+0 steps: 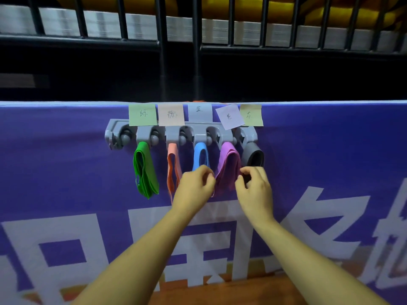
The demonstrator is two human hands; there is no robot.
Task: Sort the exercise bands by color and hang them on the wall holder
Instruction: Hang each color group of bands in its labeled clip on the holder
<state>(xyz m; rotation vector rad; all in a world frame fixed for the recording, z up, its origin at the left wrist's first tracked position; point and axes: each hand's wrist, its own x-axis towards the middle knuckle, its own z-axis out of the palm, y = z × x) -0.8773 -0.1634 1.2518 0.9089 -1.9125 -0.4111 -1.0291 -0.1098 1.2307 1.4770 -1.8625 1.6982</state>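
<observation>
So, the left hand [195,186] curls its fingers on the left edge of the purple band [228,170], pinching it, while the right hand [255,190] pinches the lower end of the black band [255,158] between thumb and fingers. Both bands hang from the grey wall holder [198,136], beside the blue band [200,156], orange band [172,164] and green band [144,170], under handwritten sticky notes [143,114] on a purple banner [66,172]
</observation>
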